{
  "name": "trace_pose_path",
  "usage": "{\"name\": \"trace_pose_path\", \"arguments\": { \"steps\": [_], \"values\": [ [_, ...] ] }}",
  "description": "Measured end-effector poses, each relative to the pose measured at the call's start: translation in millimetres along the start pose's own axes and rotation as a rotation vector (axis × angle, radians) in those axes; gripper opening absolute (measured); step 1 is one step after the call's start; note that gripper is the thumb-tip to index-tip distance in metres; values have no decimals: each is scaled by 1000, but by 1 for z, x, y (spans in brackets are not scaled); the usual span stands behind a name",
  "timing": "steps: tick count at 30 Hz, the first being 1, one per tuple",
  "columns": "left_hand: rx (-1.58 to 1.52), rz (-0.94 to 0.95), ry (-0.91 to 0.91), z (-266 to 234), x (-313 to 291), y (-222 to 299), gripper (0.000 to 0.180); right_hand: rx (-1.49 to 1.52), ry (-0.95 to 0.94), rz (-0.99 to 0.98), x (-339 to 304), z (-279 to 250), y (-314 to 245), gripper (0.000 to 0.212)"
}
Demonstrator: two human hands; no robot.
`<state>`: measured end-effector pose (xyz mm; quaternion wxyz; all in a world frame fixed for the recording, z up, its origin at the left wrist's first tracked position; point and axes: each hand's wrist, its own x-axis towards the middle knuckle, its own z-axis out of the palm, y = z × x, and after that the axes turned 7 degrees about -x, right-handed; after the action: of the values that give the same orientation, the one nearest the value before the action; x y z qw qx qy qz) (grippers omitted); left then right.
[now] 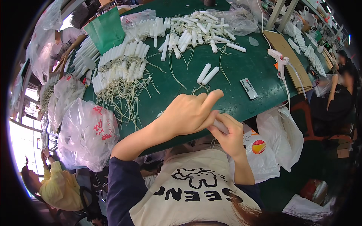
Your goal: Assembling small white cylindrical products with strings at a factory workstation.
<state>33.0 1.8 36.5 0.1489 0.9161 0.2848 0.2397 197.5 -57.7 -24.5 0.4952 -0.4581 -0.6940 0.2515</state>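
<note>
White tube (221, 127) sits gripped in the right hand (231, 138); the left hand (188, 115) curls at its upper end, grip unclear. On the green counter (234, 105), two loose tubes (210, 75) lie toward twelve o'clock, a remote control (249, 89) toward one.

At the worktop's (230, 90) near edge, the left hand (192, 113) curls, one finger (213, 98) extended, beside the bent-fingered right hand (230, 137).

Smooth plastic-looking tubes (204, 73), slightly glossy tabletop (241, 67), matt cardboard (281, 42)
</note>
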Motion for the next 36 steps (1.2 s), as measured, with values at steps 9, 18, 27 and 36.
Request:
{"name": "trace_pose_path", "arguments": {
  "steps": [9,18,27,36],
  "values": [
    [-184,-20,95,-10,0,-7,36,-4,40,-35,-1,-1,0,28],
    [-282,-124,-43,-8,-3,-6,32,-12,14,48,1,-1,-5,28],
    [-286,-96,-127,0,-7,-4,34,-163,-44,-57,-4,12,7,31],
    [191,-605,23,13,-39,-94,30,150,152,166,-8,10,17,29]
  ]
}}
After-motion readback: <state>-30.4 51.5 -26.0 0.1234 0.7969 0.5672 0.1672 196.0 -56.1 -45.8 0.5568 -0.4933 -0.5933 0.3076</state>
